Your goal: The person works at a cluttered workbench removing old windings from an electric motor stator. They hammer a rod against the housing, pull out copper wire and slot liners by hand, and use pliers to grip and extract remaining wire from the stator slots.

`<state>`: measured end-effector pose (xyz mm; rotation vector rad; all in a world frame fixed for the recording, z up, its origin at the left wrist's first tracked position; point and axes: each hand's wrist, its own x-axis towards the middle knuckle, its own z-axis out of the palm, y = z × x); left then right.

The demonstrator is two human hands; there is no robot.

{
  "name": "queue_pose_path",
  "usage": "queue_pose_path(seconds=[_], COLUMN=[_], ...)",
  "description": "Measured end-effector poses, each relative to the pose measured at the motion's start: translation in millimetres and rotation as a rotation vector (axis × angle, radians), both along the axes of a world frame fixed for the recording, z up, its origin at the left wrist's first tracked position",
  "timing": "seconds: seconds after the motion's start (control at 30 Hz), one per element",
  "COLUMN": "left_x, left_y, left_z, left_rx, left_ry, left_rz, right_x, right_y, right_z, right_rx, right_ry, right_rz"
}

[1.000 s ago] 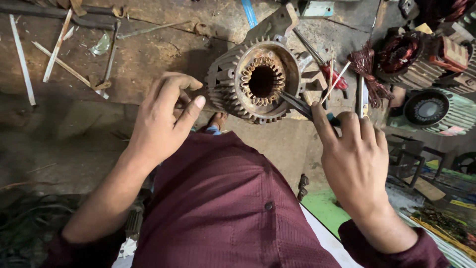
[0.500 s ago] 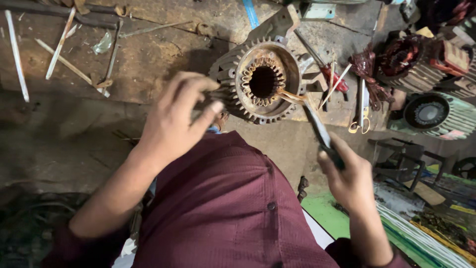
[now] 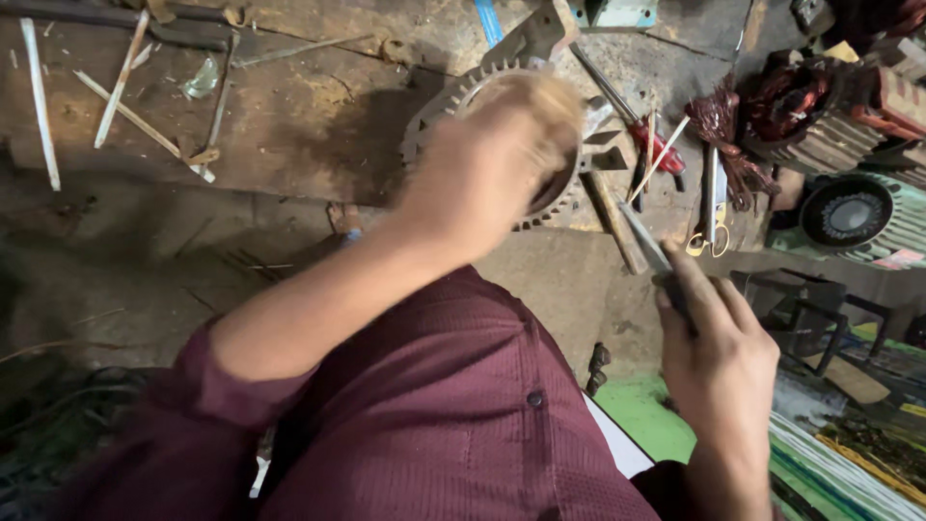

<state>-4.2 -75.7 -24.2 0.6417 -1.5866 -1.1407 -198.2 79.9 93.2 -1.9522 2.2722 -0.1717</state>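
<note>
A worn, dirty wooden bench [image 3: 318,116] carries everything. At its ten o'clock end lie pale thin sticks [image 3: 125,116] and a scrap of clear plastic [image 3: 201,77]. Near twelve o'clock a finned motor housing [image 3: 453,106] rests on it. Toward two o'clock lie a red-handled tool [image 3: 656,145], a pair of scissors [image 3: 712,207] and a tangle of reddish copper wire [image 3: 719,121].

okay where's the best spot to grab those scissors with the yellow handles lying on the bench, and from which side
Probably by the yellow handle loops of the scissors, coming from above on the near side. They lie flat with the loops toward the person and the blades pointing away, beside the reddish wire bundle, so the loops are the blunt, open end for a grip.
</note>
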Motion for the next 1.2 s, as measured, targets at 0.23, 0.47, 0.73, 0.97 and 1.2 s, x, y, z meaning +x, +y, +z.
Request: queue_pose_path(seconds=[0.23,0.47,0.73,0.97,1.2], left_x=[125.5,109.9,86.1,37.5,33.0], left_y=[-25.8,32.9,39.3,32.9,29.8], left_z=[6.0,-13.0,-14.0,-9.2,-20.2], left_rx=[0.005,0.361,-0.018,-0.127,-0.094], left_ry=[0.088,-0.156,-0.396,-0.373,-0.416], left_rz=[0.251,0.213,0.183,0.002,0.065], right_x=[-0.1,-8.5,5.2,22.8,4.3], right_y=[-11.1,-23.7,-45.4,-27.3,-21.1], right_z=[-34.1,-15.1,5.2,38.4,-30.8], right_rx=[0.025,0.097,0.174,0.063,0.059], right_ry=[0.358,0.645,0.225,0.120,0.539], right_rz=[0.286,0.419,0.300,0.139,0.393])
